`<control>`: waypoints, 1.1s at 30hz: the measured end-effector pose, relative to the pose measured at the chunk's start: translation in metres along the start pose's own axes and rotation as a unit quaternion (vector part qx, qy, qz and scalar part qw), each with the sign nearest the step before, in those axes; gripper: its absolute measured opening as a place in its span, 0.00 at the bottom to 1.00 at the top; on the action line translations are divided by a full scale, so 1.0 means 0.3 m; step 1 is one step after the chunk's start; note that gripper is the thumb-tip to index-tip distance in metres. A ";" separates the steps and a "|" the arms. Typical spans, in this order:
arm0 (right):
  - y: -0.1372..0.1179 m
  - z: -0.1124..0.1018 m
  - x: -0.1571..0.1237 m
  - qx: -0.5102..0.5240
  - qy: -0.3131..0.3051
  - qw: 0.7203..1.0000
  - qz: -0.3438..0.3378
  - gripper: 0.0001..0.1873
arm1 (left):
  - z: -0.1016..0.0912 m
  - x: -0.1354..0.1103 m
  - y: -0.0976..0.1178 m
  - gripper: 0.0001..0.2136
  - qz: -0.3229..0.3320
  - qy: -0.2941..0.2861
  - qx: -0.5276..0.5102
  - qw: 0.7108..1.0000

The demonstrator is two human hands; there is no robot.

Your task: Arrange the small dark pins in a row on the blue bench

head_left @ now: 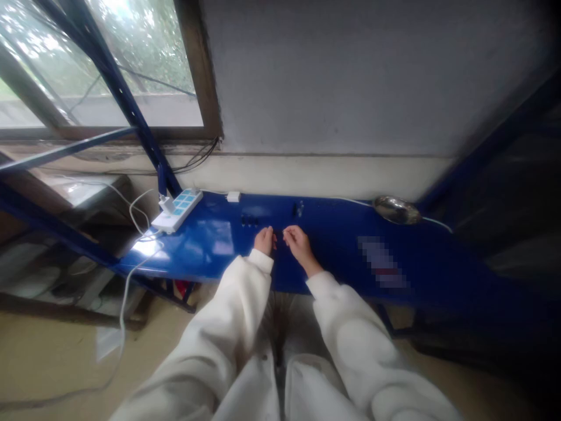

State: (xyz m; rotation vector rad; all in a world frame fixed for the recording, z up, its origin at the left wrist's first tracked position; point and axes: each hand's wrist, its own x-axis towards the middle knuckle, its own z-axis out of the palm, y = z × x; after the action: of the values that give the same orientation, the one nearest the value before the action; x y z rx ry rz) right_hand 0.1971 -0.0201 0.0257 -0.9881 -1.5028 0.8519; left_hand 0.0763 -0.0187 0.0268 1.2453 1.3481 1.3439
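Both hands are held close together above the front middle of a glossy blue table (197,251). My left hand (265,240) is closed, its fingers curled around something too small and dark to make out. A short gap to the right, my right hand (298,241) is pinched at the fingertips, and whatever it holds is hidden. Just beyond the left hand lie several small dark pieces (249,221) in a row. Farther back, past the right hand, sits another small group of dark and clear pieces (298,209).
A white power strip (184,202) with a plug lies at the table's left end, its cable (124,310) hanging to the floor. A white adapter (234,197) and a shiny metal dish (397,210) rest along the back edge. A blue frame post (127,99) rises at left.
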 end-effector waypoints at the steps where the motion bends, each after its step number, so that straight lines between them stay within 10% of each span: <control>1: 0.000 0.000 0.000 0.006 -0.003 1.000 -0.001 0.11 | -0.001 0.000 0.001 0.19 -0.003 0.004 0.002 1.000; 18: 0.025 -0.008 0.008 0.028 0.037 0.999 -0.016 0.10 | -0.009 0.020 -0.018 0.18 -0.009 0.049 -0.025 0.998; 33: 0.017 -0.027 -0.006 -0.163 0.080 0.978 -0.102 0.10 | -0.004 0.009 -0.003 0.11 0.029 0.108 -0.045 0.993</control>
State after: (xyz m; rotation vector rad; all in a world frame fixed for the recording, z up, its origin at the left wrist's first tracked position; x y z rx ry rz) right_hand 0.2058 -0.0198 0.0217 -1.0875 -1.6012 0.3766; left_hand 0.0747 -0.0161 0.0261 1.1111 1.3912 1.6001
